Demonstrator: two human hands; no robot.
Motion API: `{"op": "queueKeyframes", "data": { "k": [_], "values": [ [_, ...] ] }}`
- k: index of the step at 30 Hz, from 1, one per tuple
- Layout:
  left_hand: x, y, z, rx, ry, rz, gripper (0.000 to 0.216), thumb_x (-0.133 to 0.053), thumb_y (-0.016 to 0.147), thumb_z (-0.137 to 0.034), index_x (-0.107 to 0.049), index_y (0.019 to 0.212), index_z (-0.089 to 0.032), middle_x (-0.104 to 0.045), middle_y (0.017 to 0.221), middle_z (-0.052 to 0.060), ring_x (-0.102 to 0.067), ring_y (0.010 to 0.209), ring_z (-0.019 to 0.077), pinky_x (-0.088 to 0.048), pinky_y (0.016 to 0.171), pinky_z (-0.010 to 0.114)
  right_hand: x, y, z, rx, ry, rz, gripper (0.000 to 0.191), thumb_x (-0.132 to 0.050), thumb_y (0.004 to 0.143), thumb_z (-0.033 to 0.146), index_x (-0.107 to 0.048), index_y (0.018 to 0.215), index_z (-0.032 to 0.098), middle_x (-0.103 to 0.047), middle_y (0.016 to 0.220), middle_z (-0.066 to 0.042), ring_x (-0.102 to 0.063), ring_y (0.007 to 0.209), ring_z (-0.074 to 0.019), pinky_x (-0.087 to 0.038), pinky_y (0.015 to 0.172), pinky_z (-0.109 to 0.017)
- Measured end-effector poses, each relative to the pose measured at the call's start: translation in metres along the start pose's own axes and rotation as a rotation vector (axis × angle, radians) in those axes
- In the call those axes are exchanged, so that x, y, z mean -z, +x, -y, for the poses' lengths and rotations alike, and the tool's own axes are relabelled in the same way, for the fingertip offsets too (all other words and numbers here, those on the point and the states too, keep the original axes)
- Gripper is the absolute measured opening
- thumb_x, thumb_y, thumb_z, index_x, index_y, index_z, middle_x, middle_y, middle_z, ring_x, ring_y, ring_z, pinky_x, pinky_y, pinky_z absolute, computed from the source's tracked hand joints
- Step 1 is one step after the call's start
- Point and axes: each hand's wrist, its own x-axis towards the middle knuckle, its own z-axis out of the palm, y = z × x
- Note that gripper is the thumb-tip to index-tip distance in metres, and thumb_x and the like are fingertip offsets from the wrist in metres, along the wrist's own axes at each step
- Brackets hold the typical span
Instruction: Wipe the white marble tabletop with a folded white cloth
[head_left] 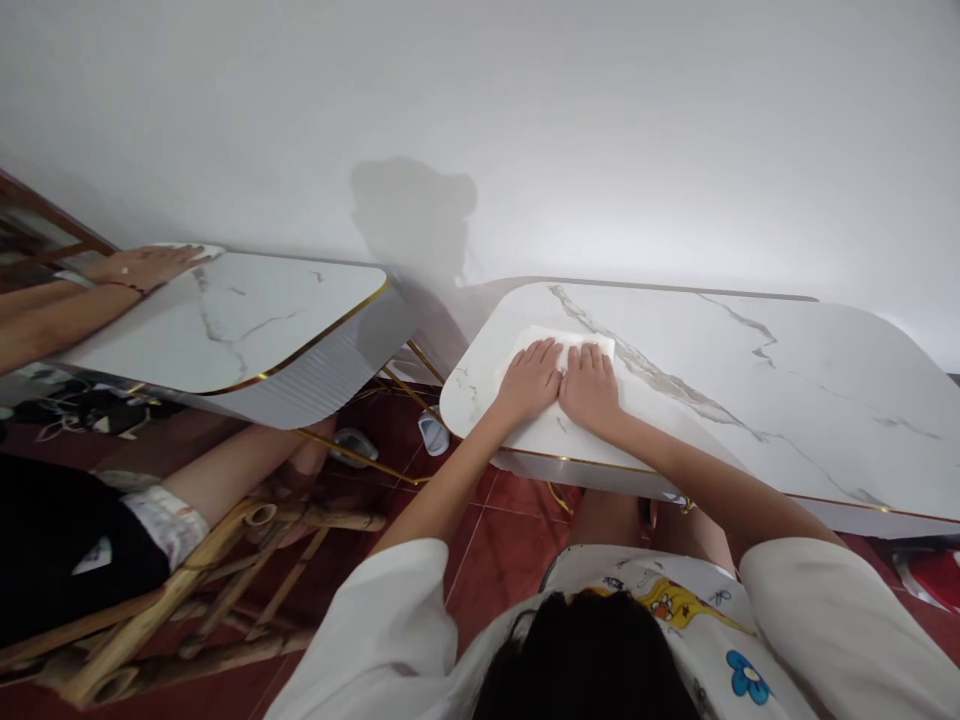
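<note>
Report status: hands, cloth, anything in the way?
Left hand and right hand flat on white cloth. Cloth at left end of marbled table. Other person's hands at separate table, apparently not in the way.

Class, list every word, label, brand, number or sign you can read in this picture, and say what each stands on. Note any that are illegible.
No readable text anywhere.
Pale patch on the black clothing at left: too blurred to tell whether it holds lettering.
White patterned clothing: drawings, including a blue flower; its small dark marks cannot be read.
White cloth under the hands: no lettering visible.
</note>
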Motion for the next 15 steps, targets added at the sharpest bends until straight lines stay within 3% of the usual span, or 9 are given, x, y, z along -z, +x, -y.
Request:
{"op": "queueKeyframes", "data": {
  "k": [10, 15],
  "values": [
    [0.01, -0.075, -0.012, 0.023, -0.014, -0.067, 0.053, -0.031, 0.091, -0.025, -0.046, 0.14, -0.015, -0.046, 0.149, 0.011, -0.042, 0.138, 0.0245, -0.034, 0.114, 0.044, 0.013, -0.065, 0.032, 0.006, 0.127, 0.008, 0.053, -0.042, 0.095, 0.024, -0.044, 0.142, -0.001, -0.04, 0.15, -0.027, -0.035, 0.142, -0.0352, -0.029, 0.113, -0.051],
    [0.015, -0.088, -0.023, 0.103, 0.003, -0.071, 0.053, -0.03, 0.091, -0.025, -0.048, 0.14, -0.014, -0.047, 0.149, 0.011, -0.043, 0.137, 0.0257, -0.036, 0.113, 0.045, 0.016, -0.074, 0.03, 0.05, 0.164, 0.011, 0.05, -0.04, 0.096, 0.024, -0.045, 0.142, 0.003, -0.041, 0.15, -0.024, -0.035, 0.142, -0.0333, -0.03, 0.113, -0.05]
  ]
}}
